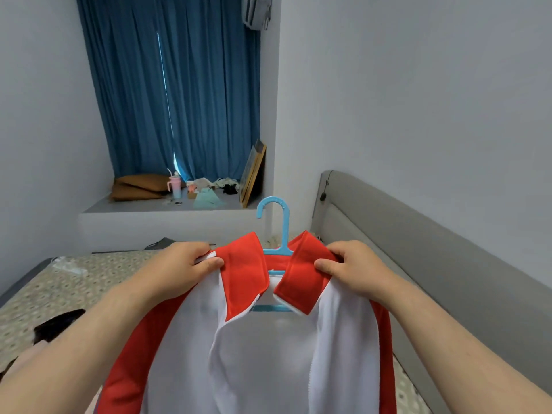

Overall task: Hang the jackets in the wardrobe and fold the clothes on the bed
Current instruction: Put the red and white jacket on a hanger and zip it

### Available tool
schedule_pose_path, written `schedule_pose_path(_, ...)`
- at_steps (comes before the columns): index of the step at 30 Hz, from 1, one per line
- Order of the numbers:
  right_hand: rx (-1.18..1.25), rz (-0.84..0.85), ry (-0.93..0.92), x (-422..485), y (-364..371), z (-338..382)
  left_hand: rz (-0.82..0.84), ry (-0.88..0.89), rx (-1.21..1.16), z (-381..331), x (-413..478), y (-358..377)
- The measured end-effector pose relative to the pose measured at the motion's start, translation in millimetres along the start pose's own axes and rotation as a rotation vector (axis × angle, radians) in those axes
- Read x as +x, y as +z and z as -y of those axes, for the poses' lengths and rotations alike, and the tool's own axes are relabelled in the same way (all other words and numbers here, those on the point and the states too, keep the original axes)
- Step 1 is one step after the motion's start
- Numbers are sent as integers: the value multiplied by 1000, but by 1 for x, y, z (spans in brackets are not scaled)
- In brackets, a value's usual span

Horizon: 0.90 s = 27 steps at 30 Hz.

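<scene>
**Jacket at risk of sliding off its hanger**

Head view: both hands are holding the red-and-white jacket point(268, 354) up over the bed point(89, 279), with the blue hanger point(276, 222) sitting inside its neck. The left hand point(185, 265) is pinching fabric beside the collar, thumb clamped against curled fingers. The right hand point(349, 264) is pinching the other collar side the same way. Neither is gripping the hanger itself, so loosening one pinch is likely risking a shoulder dropping off. The wardrobe is not showing.

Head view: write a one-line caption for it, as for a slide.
The left hand and right hand grip the collar of a red-and-white jacket on a blue hanger above the bed.
</scene>
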State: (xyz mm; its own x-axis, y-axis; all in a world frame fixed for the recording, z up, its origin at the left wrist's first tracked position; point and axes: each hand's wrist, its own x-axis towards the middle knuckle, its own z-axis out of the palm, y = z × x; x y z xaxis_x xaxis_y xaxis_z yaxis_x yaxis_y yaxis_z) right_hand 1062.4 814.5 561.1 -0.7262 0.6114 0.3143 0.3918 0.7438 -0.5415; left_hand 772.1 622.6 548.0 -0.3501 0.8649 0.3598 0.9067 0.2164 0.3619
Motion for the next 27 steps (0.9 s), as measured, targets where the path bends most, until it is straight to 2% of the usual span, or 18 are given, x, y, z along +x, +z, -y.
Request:
schedule_pose_path(7, 37, 156, 198, 41, 89, -84, 158, -110, -17, 65, 26, 113)
schedule_pose_path(12, 53, 348, 368, 65, 178, -156, 430, -191, -131, 133, 39, 217)
schedule_pose_path(15, 48, 405, 477, 78, 234, -198, 512, -256, -173, 168, 49, 279)
schedule_pose_path(21, 38, 442, 572, 118, 332, -285, 490, -343, -109, 221, 70, 396)
schedule_pose_path(27, -83, 437, 477, 154, 439, -383, 399, -392, -12, 280, 87, 518)
